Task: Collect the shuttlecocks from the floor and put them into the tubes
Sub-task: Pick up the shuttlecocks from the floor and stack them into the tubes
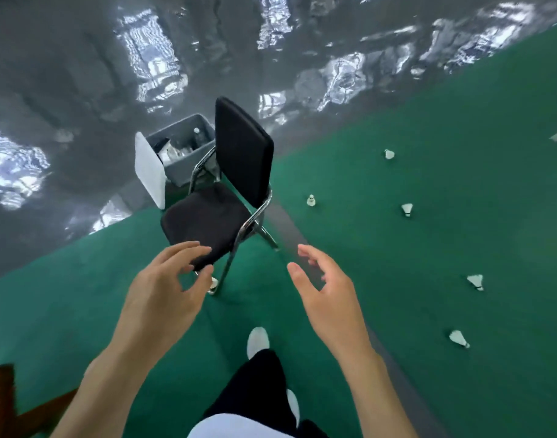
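Several white shuttlecocks lie scattered on the green floor to my right: one far off (389, 154), one upright near the chair (311, 200), one beside it (407, 209), and two nearer ones (475, 282) (459, 338). Another small white one (213, 282) sits by the chair's front leg. My left hand (163, 289) hovers over the chair's front edge, fingers loosely spread, holding nothing. My right hand (327, 295) is raised beside it, fingers relaxed and empty. No tube is visible.
A black padded chair (207, 216) with chrome legs stands straight ahead. Behind it sits a grey bin (182, 153) holding bottles and litter, its white lid hanging open. Glossy grey floor lies beyond the green mat. A brown wooden object (5, 393) is at bottom left.
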Tool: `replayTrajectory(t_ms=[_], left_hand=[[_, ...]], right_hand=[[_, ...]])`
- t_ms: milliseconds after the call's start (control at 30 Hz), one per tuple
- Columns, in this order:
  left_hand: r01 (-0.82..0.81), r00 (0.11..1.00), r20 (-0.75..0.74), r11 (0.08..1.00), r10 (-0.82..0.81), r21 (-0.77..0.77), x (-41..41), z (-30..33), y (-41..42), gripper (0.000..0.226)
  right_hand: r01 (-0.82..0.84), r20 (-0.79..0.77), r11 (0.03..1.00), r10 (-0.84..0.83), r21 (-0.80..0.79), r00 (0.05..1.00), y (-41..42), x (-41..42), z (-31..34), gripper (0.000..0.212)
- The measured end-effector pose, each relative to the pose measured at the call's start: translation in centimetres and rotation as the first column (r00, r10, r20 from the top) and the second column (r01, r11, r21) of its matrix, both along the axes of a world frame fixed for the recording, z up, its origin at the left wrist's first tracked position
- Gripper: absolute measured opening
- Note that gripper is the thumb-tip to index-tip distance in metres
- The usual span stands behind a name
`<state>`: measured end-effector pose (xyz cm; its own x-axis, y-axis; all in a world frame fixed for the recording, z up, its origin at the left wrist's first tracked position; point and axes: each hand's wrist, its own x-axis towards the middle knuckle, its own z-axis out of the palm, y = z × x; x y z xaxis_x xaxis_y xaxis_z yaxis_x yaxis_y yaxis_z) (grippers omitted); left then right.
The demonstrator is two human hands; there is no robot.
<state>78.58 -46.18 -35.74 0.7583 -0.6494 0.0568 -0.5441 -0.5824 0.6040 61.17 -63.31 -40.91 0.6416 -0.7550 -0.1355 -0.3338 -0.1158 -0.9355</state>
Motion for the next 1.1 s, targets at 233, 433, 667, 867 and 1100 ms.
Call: replayTrajectory(t_ms=[233, 433, 667, 867, 1100], left_hand=[[-0.105, 0.991, -0.068, 0.987, 0.114, 0.121, 0.7, -4.5, -6.2, 0.026], [-0.242, 0.957, -0.129, 0.960, 0.260, 0.138, 1.1, -9.2, -13.0, 0.030], [-0.170, 0.977, -0.118, 0.981, 0.180, 0.093, -1.3, -8.8, -22.6, 0.037], [-0.249, 0.941, -0.128, 0.899, 0.312, 0.361, -0.9, -9.1, -26.4, 0.048], [-0.365, 0.823, -0.289, 0.845, 0.488, 0.391, 1.8, -19.4, -31.7, 0.043]], right_hand=[[-0.118, -0.033, 0.993, 0.118, -0.011, 0.993, -10.6, 0.9, -1.1, 0.035], [-0.346, -0.116, 0.933, 0.334, -0.104, 0.935, -20.6, 4.3, -2.4, 0.037], [-0.556, -0.122, 0.829, 0.546, -0.064, 0.829, -28.5, 8.7, -2.0, 0.039], [-0.752, -0.092, 0.658, 0.747, -0.040, 0.658, -34.3, 14.3, -5.9, 0.053], [-0.918, -0.096, 0.388, 0.914, -0.084, 0.395, -39.6, 21.6, -16.4, 0.049]])
